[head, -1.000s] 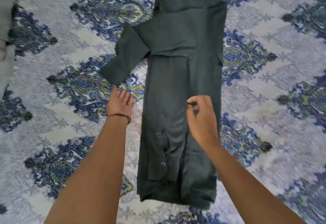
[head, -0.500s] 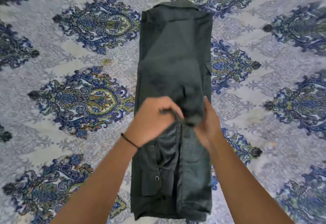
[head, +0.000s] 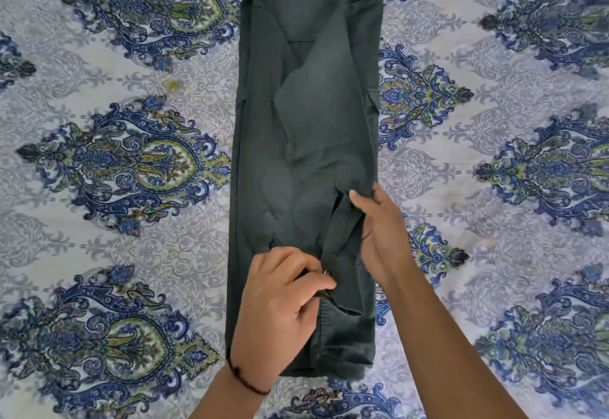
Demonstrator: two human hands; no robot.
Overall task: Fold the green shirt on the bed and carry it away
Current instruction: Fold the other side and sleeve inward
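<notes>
The dark green shirt [head: 306, 141] lies on the bed as a long narrow strip, collar at the far end, both sides folded inward. One sleeve lies down the middle of the strip, its cuff at the near end. My left hand [head: 280, 306] rests on the lower part and pinches the cuff edge next to a small metal snap. My right hand [head: 379, 234] grips the sleeve fabric at the strip's right side, thumb on top.
The bedspread [head: 131, 161] is pale lilac with large blue and green paisley medallions and fills the whole view. A thin dark bracelet [head: 245, 379] circles my left wrist.
The left sleeve, spread out to the side a second ago, now lies folded over the shirt's middle. Both hands moved down the strip, drawing the sleeve toward me.
</notes>
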